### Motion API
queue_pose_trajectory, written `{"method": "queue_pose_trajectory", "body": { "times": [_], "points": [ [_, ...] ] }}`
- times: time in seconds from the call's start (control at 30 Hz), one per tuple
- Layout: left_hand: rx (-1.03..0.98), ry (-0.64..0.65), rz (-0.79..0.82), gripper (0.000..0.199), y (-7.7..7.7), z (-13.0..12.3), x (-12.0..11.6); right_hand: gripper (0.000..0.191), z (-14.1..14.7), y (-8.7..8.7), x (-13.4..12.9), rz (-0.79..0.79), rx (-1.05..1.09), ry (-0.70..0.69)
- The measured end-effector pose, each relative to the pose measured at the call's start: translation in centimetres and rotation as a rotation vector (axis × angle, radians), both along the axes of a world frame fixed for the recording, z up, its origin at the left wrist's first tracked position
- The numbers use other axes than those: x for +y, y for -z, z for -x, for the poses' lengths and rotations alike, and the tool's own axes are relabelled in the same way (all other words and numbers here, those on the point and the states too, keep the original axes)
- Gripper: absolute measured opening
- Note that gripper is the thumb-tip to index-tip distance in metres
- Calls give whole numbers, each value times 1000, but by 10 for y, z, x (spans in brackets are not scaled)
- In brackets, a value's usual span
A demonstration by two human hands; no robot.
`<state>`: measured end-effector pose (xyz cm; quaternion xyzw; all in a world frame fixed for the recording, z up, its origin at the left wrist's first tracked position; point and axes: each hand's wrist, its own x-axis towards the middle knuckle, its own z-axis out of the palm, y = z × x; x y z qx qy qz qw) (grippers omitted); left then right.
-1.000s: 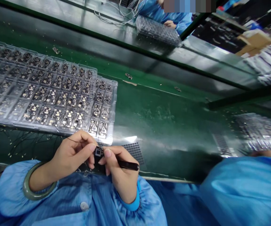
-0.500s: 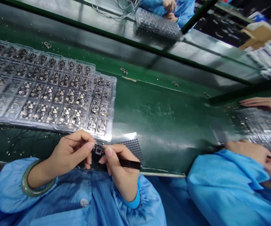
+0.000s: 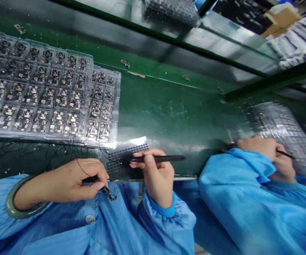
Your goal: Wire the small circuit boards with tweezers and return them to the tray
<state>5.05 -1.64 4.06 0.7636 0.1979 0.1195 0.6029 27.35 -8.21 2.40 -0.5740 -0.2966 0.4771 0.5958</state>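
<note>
Item under inspection: a small dark circuit board [image 3: 106, 192], located at the near edge of the bench over the front of a blue smock [image 3: 121, 221], just past the fingertips of the left hand [image 3: 62, 186]. The left hand is clenched on a narrow dark strip [image 3: 90, 180], with the board projecting from its end; the exact point of hold is partly hidden. A thin black wire [image 3: 81, 170] loops up from that hand. The right hand [image 3: 157, 177] is closed in a pen grip on a slim black hand tool [image 3: 155, 159], its tip over a black perforated mat [image 3: 126, 157] and well apart from the board. Contact with the mat cannot be confirmed. Judged step: fine handling of this single board, with tool and board currently separated; further work on it calls for bringing tip and board together under steady control. A clear plastic blister tray [image 3: 49, 92] of circuit boards sits just beyond, on a green bench [image 3: 169, 113]. To the right, a co-worker's hand [image 3: 256, 147] works beside a second blister tray [image 3: 277, 131].
</note>
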Motion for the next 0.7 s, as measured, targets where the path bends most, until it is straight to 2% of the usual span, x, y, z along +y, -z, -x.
{"method": "queue_pose_trajectory", "body": {
  "times": [0.2,0.37,0.57,0.7],
  "points": [
    [103,49,-89,14,0,-1,0,13,25,8,-10,86,-221,-170],
    [146,69,-107,13,0,-3,1,10,31,14,-9,97,-434,-203],
    [145,99,-111,11,1,-3,2,11,31,9,-4,107,-472,-212],
    [140,101,-130,12,1,-3,2,16,30,5,-2,168,-349,-225]
  ]
}}
